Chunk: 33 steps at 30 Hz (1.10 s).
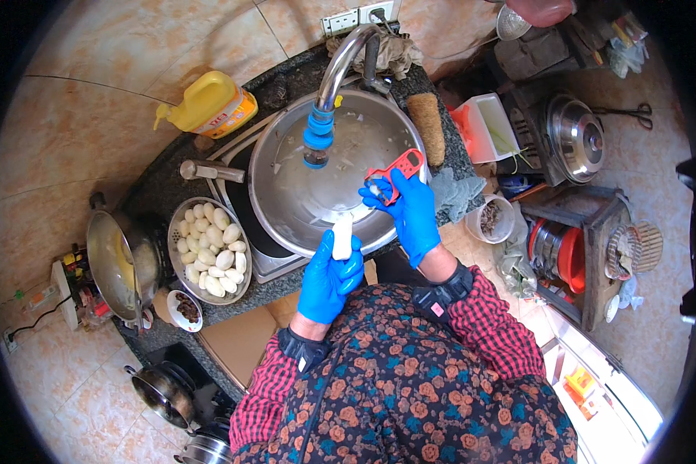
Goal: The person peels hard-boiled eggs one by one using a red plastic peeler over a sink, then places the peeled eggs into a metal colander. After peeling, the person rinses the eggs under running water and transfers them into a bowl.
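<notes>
My left hand (329,280), in a blue glove, holds a white peeled root vegetable piece (342,236) upright at the near rim of a round steel basin (257,203). In my right hand (409,214), also gloved in blue, is a red-handled peeler (405,166), above the basin's right side and apart from the white piece. Water and pale scraps lie in the basin. A chrome faucet (348,51) with a blue filter arches over it. To the left, a metal colander (177,272) holds several whitish, rounded peeled vegetables (215,236).
A large steel pot (96,255) and a small white bowl (181,323) of dark bits stand left. A yellow jug (209,104) is behind the basin. On the right are a brown fibrous scrubber (426,130), a grey-blue cloth (455,194) and a plastic tub (506,217).
</notes>
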### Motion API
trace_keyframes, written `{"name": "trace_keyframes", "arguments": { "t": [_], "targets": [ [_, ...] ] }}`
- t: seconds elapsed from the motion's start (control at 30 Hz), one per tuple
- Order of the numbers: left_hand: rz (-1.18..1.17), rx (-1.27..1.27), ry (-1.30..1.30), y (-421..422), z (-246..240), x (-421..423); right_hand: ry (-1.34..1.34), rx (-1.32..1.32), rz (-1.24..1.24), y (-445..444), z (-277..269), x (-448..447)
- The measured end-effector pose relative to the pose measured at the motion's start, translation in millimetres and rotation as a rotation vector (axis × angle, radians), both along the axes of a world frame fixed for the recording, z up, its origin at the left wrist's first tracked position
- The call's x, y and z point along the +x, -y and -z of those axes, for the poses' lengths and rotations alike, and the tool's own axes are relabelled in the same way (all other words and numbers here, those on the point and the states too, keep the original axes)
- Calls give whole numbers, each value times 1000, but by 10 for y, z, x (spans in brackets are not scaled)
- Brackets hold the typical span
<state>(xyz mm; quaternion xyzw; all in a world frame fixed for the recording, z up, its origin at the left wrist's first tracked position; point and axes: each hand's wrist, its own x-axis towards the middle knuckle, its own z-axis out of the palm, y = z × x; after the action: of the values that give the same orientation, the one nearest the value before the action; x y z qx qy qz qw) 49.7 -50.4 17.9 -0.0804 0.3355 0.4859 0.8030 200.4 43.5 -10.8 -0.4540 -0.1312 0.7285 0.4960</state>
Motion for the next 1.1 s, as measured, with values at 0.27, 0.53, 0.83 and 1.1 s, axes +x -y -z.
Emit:
{"name": "trace_keyframes", "arguments": {
  "t": [0.27,0.53,0.83,1.1],
  "targets": [
    [10,34,59,-78,26,-17,488,277,-423,104,-150,-86],
    [-66,-109,-107,-178,-5,58,246,-14,-298,-1,-72,-47],
    [143,-139,-85,-212,108,16,494,112,-424,5,-21,-107],
    [167,-72,112,-195,124,-49,70,-15,-189,35,-34,-33]
  ]
}}
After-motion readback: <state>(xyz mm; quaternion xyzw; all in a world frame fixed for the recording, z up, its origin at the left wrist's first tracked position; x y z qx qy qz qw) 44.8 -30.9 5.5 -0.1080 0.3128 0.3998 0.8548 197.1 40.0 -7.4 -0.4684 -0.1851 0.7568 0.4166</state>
